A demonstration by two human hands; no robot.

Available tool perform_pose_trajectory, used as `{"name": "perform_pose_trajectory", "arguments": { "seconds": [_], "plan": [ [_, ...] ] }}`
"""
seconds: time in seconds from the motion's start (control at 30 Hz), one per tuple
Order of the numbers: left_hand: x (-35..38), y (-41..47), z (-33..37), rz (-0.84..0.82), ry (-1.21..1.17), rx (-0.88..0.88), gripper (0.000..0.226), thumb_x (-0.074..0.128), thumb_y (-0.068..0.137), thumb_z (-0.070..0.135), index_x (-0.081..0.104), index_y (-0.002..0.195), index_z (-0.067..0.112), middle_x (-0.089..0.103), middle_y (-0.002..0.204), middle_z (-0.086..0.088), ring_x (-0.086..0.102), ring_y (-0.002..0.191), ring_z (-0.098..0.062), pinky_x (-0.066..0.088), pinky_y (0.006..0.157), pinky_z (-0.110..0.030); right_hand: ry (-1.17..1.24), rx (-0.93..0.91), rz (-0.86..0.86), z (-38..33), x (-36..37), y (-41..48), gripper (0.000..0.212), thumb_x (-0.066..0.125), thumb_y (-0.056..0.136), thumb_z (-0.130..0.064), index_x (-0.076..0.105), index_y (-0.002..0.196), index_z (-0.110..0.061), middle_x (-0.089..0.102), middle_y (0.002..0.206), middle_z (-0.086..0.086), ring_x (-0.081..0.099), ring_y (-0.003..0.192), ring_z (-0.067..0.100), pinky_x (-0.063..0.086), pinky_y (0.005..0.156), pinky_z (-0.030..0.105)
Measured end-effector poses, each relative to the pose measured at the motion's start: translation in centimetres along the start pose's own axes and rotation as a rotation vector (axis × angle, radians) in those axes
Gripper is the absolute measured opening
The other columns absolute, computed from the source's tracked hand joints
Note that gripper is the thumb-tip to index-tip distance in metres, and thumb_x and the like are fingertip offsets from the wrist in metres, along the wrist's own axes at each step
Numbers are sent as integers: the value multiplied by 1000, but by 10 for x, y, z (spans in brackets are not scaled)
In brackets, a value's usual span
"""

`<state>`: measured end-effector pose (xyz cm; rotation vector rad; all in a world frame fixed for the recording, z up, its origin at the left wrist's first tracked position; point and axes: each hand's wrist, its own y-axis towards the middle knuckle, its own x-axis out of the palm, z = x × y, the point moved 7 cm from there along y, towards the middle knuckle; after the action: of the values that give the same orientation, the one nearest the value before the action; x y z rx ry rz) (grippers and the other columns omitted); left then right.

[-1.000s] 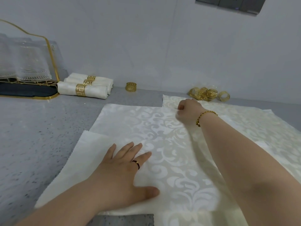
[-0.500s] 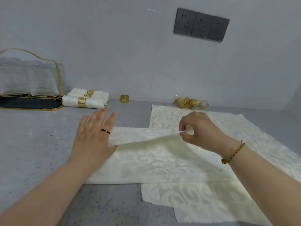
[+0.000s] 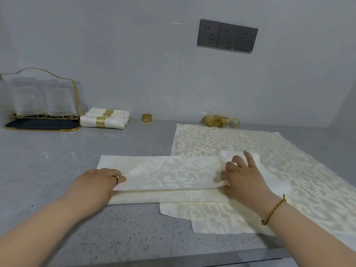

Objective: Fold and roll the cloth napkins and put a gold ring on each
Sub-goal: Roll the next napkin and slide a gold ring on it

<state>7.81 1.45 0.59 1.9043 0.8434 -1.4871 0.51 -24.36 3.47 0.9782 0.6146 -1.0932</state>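
A cream damask napkin (image 3: 169, 174) lies folded into a long strip across the grey counter. My left hand (image 3: 98, 180) grips its left end, fingertips tucked under the top layer. At the right end my right hand (image 3: 242, 180) pinches the layers, index finger stretched out over a turned-back corner. A loose gold ring (image 3: 147, 117) stands by the wall. Several gold rings (image 3: 219, 121) are heaped further right. Three rolled napkins with gold rings (image 3: 105, 121) lie at the back left.
More flat napkins (image 3: 260, 151) are spread under and to the right of the folded one, reaching the counter's front edge. A gold wire rack with glasses (image 3: 42, 103) stands at the far left. Grey wall sockets (image 3: 227, 36) sit above.
The napkin's far edge has been brought over toward me, making a narrower strip. My left hand dropped from the air onto the left end; my right moved to the right end.
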Motion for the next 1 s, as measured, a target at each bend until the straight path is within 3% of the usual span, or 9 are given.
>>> {"name": "perform_pose_trajectory", "arguments": {
  "seconds": [0.13,0.23,0.33,0.43,0.5,0.57,0.67,0.9,1.0],
  "plan": [
    [2,-6,-3,0,-132,-39,49,26,99,23,11,145,35,6,153,15,16,139,-5,20,105,-13,-129,196,-229,38,2,-11,20,82,51,-29,72,67,-22,65,79,3,60,96,30,9,98,48],
    [3,-7,-5,-43,-163,-64,48,27,99,24,12,144,35,6,153,16,16,139,-4,19,105,-12,-119,322,-331,59,5,-31,22,48,88,-26,67,99,-25,57,105,-3,37,123,26,-2,108,47],
    [4,-8,-9,-92,-210,-48,45,31,97,37,22,141,37,15,150,20,24,135,-2,21,104,-12,-86,356,-385,67,11,-44,30,37,93,-29,61,110,-28,49,101,-7,34,119,19,10,110,40],
    [-7,-9,-8,-188,-374,-29,89,31,52,91,37,128,45,31,134,31,33,125,5,23,102,-11,47,297,-467,61,16,-47,35,42,89,-36,50,123,-33,45,126,-8,29,126,18,12,110,36],
    [-19,-3,-8,-188,-574,-43,106,18,18,102,39,109,53,36,118,33,36,117,5,24,100,-13,200,197,-490,53,11,-40,40,47,87,-36,44,127,-34,37,137,-10,23,134,14,6,113,36],
    [-34,13,-8,-72,-752,-88,87,28,44,96,43,114,46,41,125,24,39,119,-2,26,100,-18,446,134,-451,40,-1,-25,38,51,87,-33,48,125,-32,41,137,-13,30,132,9,10,114,31],
    [-38,53,-3,36,-705,-173,54,34,92,48,31,140,25,30,148,4,30,135,-16,22,108,-26,755,173,-306,19,-14,15,30,49,92,-29,55,121,-23,51,132,-6,46,122,12,32,102,24],
    [1,97,48,-135,-471,-143,52,22,99,39,15,146,17,14,154,-2,16,141,-18,12,114,-29,778,210,-421,-60,27,80,40,31,97,-31,47,125,-8,51,131,12,46,121,29,34,100,33],
    [16,91,55,-209,-400,-107,56,17,99,42,7,147,15,0,156,1,0,143,-13,-1,114,-30,616,130,-586,-81,45,74,59,24,96,-47,26,141,-8,20,151,11,15,140,30,13,113,43]
  ]
}}
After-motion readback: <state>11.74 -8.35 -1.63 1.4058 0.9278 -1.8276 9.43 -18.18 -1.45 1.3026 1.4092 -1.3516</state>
